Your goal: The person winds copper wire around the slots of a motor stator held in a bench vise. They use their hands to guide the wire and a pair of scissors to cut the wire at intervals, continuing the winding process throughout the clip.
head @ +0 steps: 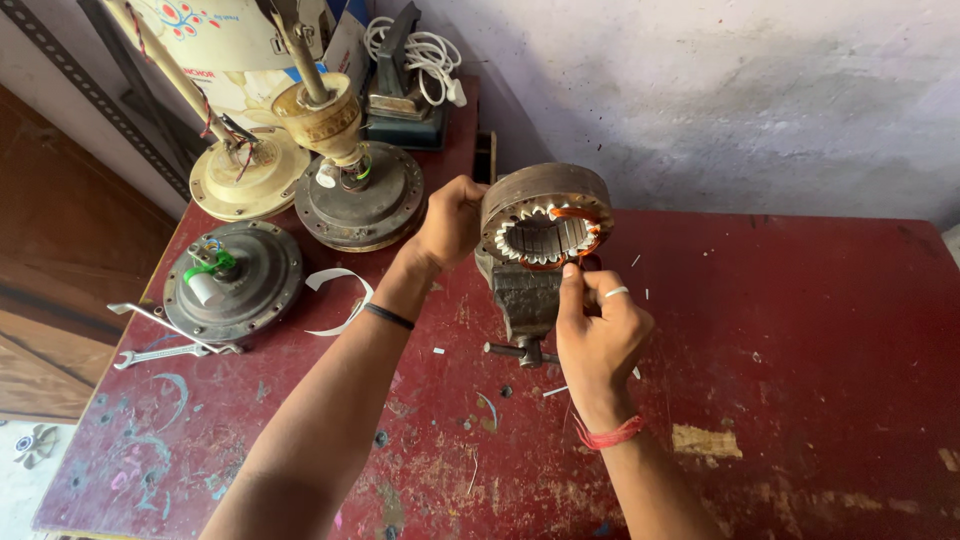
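A round metal motor stator (545,213) with white slot liners and copper winding sits clamped upright in a small bench vise (525,300) on the red table (800,330). My left hand (450,220) grips the stator's left rim. My right hand (597,330), wearing a ring, pinches at the copper wire on the stator's lower front edge. A black band is on my left wrist and a red thread on my right wrist.
Three ceiling-fan motor housings (235,280) (360,190) (250,175) stand at the table's left rear, with two wrenches (165,335) beside them. A white strip (340,295) lies near my left forearm. An old iron with a white cord (405,90) sits at the back wall.
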